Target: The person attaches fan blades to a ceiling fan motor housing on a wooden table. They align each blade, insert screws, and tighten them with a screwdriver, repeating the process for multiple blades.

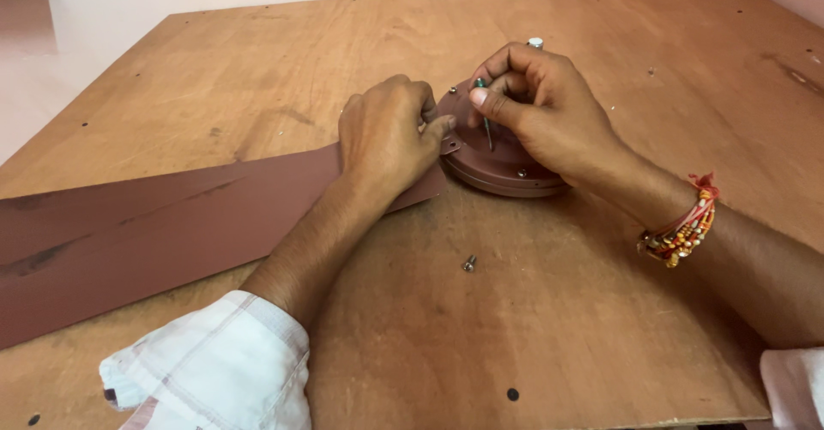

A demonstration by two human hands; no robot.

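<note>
A round brown fan motor housing (498, 168) lies on the plywood board (549, 327). A long brown fan blade (146, 233) stretches from the housing to the left edge. My left hand (386, 134) presses on the blade's inner end, thumb touching the metal bracket (451, 144) at the housing. My right hand (536, 104) is over the housing and grips a thin screwdriver (487, 125) held upright, tip down on the housing. One loose screw (469, 263) lies on the board in front of the housing.
A small silver part (536, 43) sits just behind my right hand. The board has small dark holes (512, 394) near its front edge. A beaded bracelet and red thread (682, 228) circle my right wrist. Pale floor lies beyond the board at left.
</note>
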